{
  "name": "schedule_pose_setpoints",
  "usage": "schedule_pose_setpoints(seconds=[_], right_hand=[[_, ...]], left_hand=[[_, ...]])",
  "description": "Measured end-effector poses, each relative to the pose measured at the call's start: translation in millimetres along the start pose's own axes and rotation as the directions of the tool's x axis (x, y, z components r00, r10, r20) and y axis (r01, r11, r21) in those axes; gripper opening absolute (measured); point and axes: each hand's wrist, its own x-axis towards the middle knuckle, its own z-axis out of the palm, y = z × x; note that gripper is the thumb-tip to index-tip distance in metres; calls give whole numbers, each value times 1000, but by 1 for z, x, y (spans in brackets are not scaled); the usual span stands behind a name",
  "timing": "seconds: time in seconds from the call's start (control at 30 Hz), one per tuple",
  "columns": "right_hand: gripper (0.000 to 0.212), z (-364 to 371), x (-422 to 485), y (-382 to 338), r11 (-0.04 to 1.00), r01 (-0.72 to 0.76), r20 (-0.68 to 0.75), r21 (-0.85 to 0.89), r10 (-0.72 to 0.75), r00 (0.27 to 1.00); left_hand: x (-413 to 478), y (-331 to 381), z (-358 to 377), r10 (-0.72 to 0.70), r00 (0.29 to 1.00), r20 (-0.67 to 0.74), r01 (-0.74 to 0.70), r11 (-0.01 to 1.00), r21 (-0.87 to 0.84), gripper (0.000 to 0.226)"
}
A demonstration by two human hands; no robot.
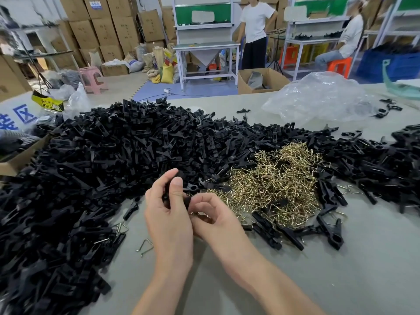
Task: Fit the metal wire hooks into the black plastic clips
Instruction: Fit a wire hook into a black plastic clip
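My left hand grips a black plastic clip upright between thumb and fingers, just above the table. My right hand meets it from the right, its fingers curled and pinching a metal wire hook against the clip's lower end; most of the hook is hidden by the fingers. A big heap of loose black clips covers the left and far side of the table. A pile of brass-coloured wire hooks lies to the right of my hands.
Several fitted clips lie right of my hands. A stray wire hook rests on the grey table. Crumpled clear plastic sits far right, an open cardboard box at the left edge. Two people are beyond the table.
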Motion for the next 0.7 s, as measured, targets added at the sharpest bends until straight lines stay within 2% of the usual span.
schedule_pose_setpoints(seconds=[0.1,0.2,0.27,0.37,0.57,0.7], right_hand=[[38,-2,4,-2,993,-32,-13,112,34,999],[33,-6,6,-9,976,-34,12,213,32,999],[35,-14,7,-17,930,-60,1,363,64,998],[25,-30,9,-26,856,-89,-3,510,105,994],[19,-38,7,-35,784,-135,28,606,149,988],[17,-39,9,-32,752,-95,-46,652,164,985]], left_hand=[[2,2,-1,1,1000,-11,-1,998,-67,16],[4,5,-3,-3,1000,-20,1,995,-95,8],[6,4,-5,-1,1000,-11,0,997,-77,9],[7,4,-9,-22,999,25,23,999,-44,8],[3,3,-6,-60,972,229,67,998,-23,13],[0,1,-4,-66,953,294,69,998,-1,14]])
